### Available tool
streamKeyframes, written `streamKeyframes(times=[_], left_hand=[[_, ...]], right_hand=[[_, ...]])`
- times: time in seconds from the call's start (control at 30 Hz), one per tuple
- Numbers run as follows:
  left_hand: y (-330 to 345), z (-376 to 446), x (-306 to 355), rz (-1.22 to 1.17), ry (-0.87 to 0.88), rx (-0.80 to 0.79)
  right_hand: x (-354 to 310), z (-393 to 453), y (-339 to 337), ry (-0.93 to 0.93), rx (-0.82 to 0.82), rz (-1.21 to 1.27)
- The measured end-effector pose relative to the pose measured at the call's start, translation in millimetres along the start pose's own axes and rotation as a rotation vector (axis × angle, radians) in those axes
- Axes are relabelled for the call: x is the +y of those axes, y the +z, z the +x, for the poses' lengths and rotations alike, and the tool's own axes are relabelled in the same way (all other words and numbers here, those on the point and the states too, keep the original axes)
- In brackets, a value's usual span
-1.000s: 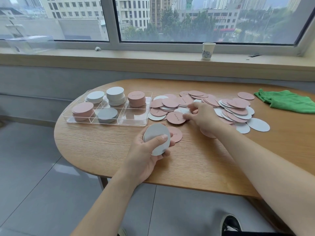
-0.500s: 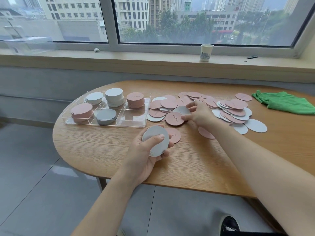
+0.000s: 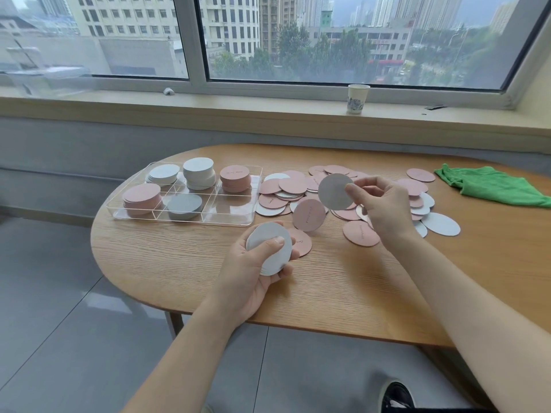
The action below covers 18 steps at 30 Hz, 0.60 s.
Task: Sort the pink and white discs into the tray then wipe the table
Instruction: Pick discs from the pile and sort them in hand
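1. left hand (image 3: 253, 272), at six o'clock, fingers curled around a white stack (image 3: 269, 248) gathered for the tray.
2. right hand (image 3: 380, 204) pinches one white disc (image 3: 334, 191) (lifted to join it).
3. tray (image 3: 238, 217) at ten o'clock, loose discs (image 3: 286, 186) beyond, green cloth (image 3: 492, 184) at two.

A wide window (image 3: 343, 37) with a pale frame fills the top, from ten to two o'clock, looking out on tall city buildings and green trees under grey daylight. Below it a beige sill (image 3: 268, 111) runs the full width; a paper cup (image 3: 358, 98) stands on it at one o'clock, and a small pale object (image 3: 168, 91) lies at eleven. Under the sill the wall (image 3: 74, 150) is grey. The rounded wooden surface (image 3: 343, 287) sits at centre, over a floor (image 3: 59, 338) of large grey tiles.
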<state>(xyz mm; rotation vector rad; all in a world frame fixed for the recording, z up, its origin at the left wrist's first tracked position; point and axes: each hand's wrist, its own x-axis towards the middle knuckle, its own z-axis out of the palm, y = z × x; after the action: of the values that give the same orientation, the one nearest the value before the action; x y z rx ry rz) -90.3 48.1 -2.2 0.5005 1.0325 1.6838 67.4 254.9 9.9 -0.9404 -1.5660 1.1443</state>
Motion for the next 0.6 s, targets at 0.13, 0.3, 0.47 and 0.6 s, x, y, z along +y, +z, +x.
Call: streamKeyframes(times=[0.13,0.3,0.47,0.6], left_hand=[[0.7,-0.9,0.9,0.000,0.020,-0.023],[0.9,-1.7,0.3,0.040,0.053,-0.072],[-1.2,-3.8,-0.3,0.025,0.060,-0.072],[-6.2,-6.8,2.0,-0.026,0.058,-0.044]], right_hand=[[-15.2,-37.2,6.5,0.037,-0.274,0.143],[-20.1,-70.5,32.2,-0.014,-0.501,0.091],[-16.7,-72.5,47.6,-0.058,-0.525,0.047],[-13.8,-54.3,53.3,-0.072,-0.464,-0.051]])
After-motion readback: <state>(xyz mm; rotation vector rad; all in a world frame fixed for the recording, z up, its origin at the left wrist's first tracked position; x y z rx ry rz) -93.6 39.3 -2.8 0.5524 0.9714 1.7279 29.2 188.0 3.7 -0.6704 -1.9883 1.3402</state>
